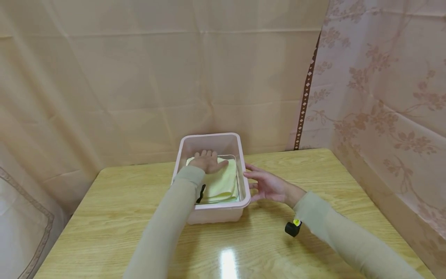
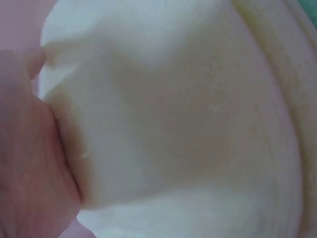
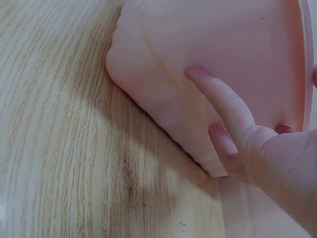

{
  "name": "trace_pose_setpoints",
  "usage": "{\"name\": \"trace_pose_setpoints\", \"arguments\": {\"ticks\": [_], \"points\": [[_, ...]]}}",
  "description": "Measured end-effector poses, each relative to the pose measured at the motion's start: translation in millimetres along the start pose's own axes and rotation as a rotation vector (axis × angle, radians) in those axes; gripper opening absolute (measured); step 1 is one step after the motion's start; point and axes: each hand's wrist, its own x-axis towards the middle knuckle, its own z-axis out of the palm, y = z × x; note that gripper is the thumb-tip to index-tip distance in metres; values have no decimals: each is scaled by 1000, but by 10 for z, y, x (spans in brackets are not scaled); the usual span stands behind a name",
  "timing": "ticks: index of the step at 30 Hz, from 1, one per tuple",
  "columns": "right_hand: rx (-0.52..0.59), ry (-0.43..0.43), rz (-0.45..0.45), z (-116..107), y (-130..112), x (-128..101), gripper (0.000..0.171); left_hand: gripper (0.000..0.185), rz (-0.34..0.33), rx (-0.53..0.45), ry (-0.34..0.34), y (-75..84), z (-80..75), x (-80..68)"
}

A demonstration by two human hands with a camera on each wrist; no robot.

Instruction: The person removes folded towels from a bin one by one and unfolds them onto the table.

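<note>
Unlabelled pink tub [image 1: 212,203] holds yellow cloth [image 1: 219,182] under left hand [image 1: 208,161].

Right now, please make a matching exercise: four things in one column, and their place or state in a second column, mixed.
Things:
1. left hand
2. right hand
3. pale yellow cloth
4. wooden table

Places or states:
a. carries the pink bin
b. lies folded inside the bin
c. rests flat on the cloth
d. touches the bin's outer side wall with straight fingers

Pairs: 1-c, 2-d, 3-b, 4-a
</note>
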Motion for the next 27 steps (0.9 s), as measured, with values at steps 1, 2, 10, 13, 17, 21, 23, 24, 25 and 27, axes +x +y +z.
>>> {"name": "trace_pose_setpoints", "arguments": {"ticks": [1,2,10,13,17,21,23,24,25,27], "points": [[-2,1,-4,0,5,-3,74,88,-5,-4,-11,3,3,4],[0,3,-4,2,9,-4,73,90,-14,-4,-25,0,12,15],[4,24,-8,25,5,14,71,93,-96,6,-76,-76,116,197],[-13,34,-8,35,3,23,70,94,-105,-12,-69,-93,128,216],[-35,32,-15,35,19,49,71,94,-105,-9,-53,-110,149,203],[-40,25,-21,36,30,67,73,89,-95,6,-10,-94,124,172],[-40,29,-23,38,29,71,74,86,-90,10,10,-79,94,160],[-42,32,-24,40,26,71,74,85,-89,8,19,-70,77,154],[-44,34,-25,39,26,73,73,85,-91,8,23,-63,61,147],[-49,37,-26,35,26,80,74,84,-99,5,25,-52,35,138]]}}
